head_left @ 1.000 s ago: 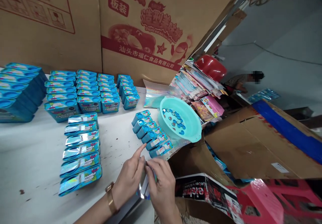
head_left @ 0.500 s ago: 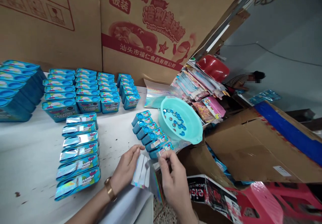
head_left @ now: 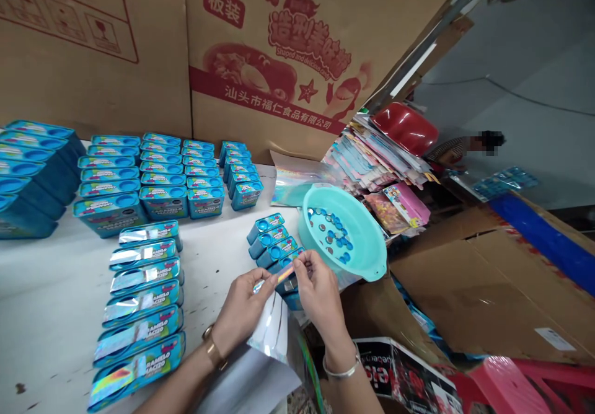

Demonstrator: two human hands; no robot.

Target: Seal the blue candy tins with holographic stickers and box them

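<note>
A narrow shiny sticker strip (head_left: 285, 272) is stretched between my two hands. My left hand (head_left: 242, 308) is closed on its left end, and the backing sheet (head_left: 274, 330), with pale strips on it, hangs just below those fingers. At the other end, my right hand (head_left: 321, 293) pinches the strip between thumb and fingers. Directly beyond my hands stands a short row of blue plastic boxes (head_left: 270, 238), its nearer ones partly covered by my hands. On the left, another row of blue boxes (head_left: 142, 302) carries shiny strips across the lids.
A turquoise basin (head_left: 379, 256) holding small round blue pieces sits right of the short row. More blue boxes (head_left: 162, 200) stand in columns at the back, before a large carton (head_left: 260, 116). At right are an open cardboard box (head_left: 488, 284), pink stools (head_left: 515, 383) and a person (head_left: 449, 152).
My right hand has moved up from the sheet's edge, and a strip now spans both hands. My left fingers have closed on it. The view has shifted slightly.
</note>
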